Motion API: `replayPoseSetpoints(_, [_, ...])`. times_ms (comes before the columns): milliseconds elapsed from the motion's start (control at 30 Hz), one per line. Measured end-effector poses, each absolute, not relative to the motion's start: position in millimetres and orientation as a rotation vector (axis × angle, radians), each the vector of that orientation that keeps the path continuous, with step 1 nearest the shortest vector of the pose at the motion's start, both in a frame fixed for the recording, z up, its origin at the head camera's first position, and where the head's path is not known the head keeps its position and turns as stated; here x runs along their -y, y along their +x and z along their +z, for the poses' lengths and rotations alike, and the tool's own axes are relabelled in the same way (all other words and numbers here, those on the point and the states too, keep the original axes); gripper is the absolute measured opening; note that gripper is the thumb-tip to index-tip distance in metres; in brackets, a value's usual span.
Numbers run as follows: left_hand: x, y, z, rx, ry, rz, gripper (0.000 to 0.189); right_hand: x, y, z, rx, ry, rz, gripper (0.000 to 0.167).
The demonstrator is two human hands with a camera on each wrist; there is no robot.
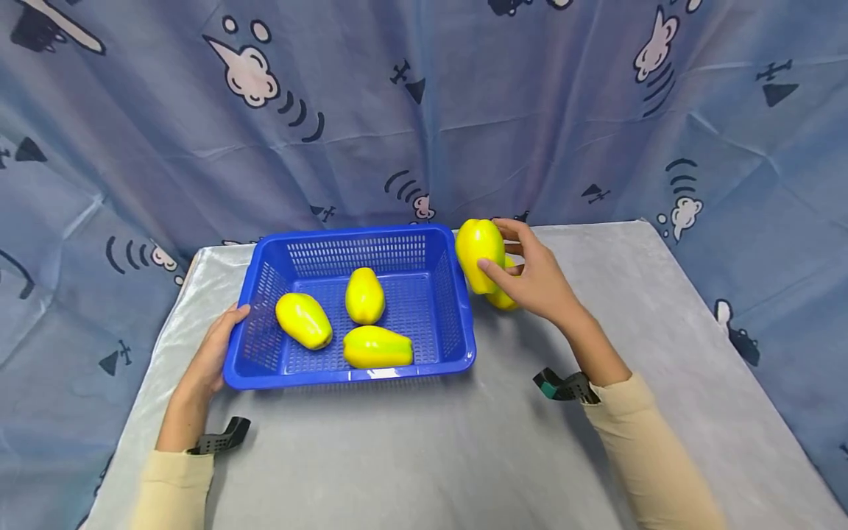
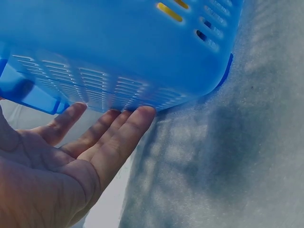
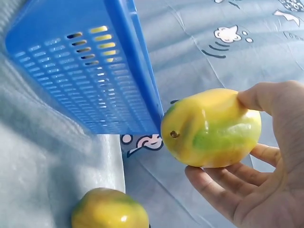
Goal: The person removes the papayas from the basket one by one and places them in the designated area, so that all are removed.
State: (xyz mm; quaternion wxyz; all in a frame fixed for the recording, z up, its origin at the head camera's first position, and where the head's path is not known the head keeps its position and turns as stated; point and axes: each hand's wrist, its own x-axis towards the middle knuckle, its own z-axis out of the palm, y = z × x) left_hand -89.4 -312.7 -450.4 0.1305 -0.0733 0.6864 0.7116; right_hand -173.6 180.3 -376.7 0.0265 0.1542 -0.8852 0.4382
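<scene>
A blue plastic basket (image 1: 354,377) with slotted walls holds three yellow papayas, one at the left (image 1: 303,321), one at the back (image 1: 365,296) and one at the front (image 1: 377,347). At its left side my left hand (image 1: 215,346) grips the rim, while the fingers (image 2: 118,142) lie against the outer wall. My right hand (image 1: 535,276) holds another papaya (image 1: 478,250) just beyond the basket's right rim, thumb on one side and fingers on the other. That papaya shows green patches and a dark stem spot in the right wrist view.
One more papaya (image 1: 501,298) lies on the grey cloth-covered table (image 1: 411,456) to the right of the basket, partly hidden behind the held one. A blue patterned curtain (image 1: 371,147) hangs along the table's back edge and both sides.
</scene>
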Motion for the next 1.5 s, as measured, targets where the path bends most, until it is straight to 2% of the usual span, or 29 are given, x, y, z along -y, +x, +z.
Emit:
replayPoseSetpoints(867, [313,-92,-451,-2.021,-0.176,2.056,0.071,-225,-170,-393,2.646,0.350,1.361,0.062])
replayPoseSetpoints(1133, [315,-86,-451,-2.020,-0.209,2.057,0.062,-236,-172,-403,2.650,0.329,1.363,0.063])
replayPoseSetpoints(1500, [314,-89,-452,-2.051,-0.159,2.019,0.072,-250,-173,-408,2.626,0.242,1.368,0.063])
